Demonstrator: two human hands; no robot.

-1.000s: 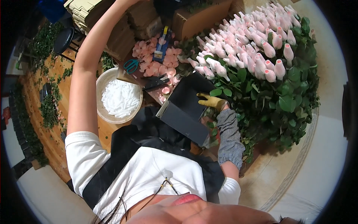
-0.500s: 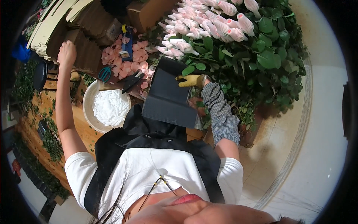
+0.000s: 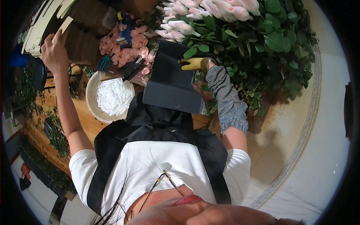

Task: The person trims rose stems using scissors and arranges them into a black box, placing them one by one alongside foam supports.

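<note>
At the upper left, my bare left hand (image 3: 54, 53) pinches a thin cardboard piece (image 3: 65, 28) by its edge. That hand is beside a tall stack of pale cardboard sheets (image 3: 45, 17). My right hand (image 3: 195, 64) wears a yellow glove and rests on the black corrugated sheet (image 3: 173, 90) in front of me, with thumb and fingers apart. The sheet has a fold across it and lies above my lap. Right beside the glove are green leafy stems (image 3: 262, 56), topped by flower heads in pale pink net sleeves (image 3: 210, 11).
Loose pink petals (image 3: 127, 52) cover the work surface around a blue tape dispenser (image 3: 124, 32), teal-handled scissors (image 3: 104, 63) and a black tool (image 3: 133, 69). Below them stands a round tub (image 3: 90, 98) of small white sticks. A dark stool (image 3: 39, 77) is at left.
My left hand has drawn a cardboard piece up from the stack and shifted slightly left and down. My gloved right hand stays on the black sheet; the whole view has shifted a little.
</note>
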